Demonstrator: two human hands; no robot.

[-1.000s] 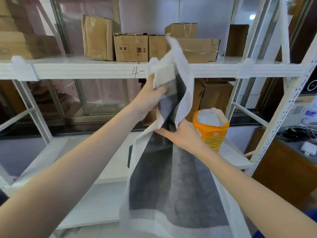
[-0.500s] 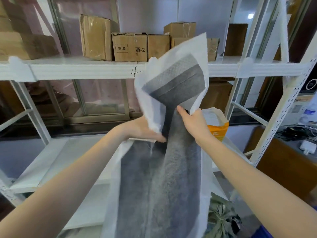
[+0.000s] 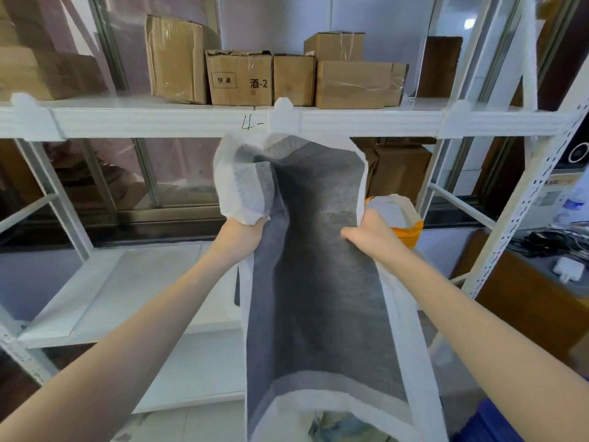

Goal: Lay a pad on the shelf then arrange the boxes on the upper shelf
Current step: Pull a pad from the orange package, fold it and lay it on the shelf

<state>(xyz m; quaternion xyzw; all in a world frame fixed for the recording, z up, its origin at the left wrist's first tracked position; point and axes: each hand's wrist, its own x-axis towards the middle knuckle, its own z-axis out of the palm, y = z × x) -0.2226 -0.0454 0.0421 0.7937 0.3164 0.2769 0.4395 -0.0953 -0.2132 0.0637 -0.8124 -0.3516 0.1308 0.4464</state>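
We hold the pad (image 3: pixel 315 282) up in the middle of the frame, in front of a white metal rack. It is grey with a white border and hangs lengthwise from our hands down to the bottom edge of the frame. Our left hand (image 3: pixel 242 232) has its grip closed around the pad's left edge, with a folded flap of the top corner bunched above the fist. Our right hand (image 3: pixel 371 232) pinches the pad's right edge, thumb in front and the other fingers hidden behind the material. The pad's top edge curls just below the front rail of the upper shelf (image 3: pixel 178 121), which runs across the upper part of the frame.

On that upper shelf, at upper centre, stands a row of cardboard boxes: a tall box (image 3: pixel 177 57) at the left, a printed box (image 3: pixel 239 78) touching it, a small plain box (image 3: pixel 294 79) next, then a wide box (image 3: pixel 358 84) with another box (image 3: pixel 334 46) behind it. The lower shelf (image 3: pixel 127 291) at lower left lies bare and white. An orange bag (image 3: pixel 400 218) shows just right of our right hand, partly hidden behind it.
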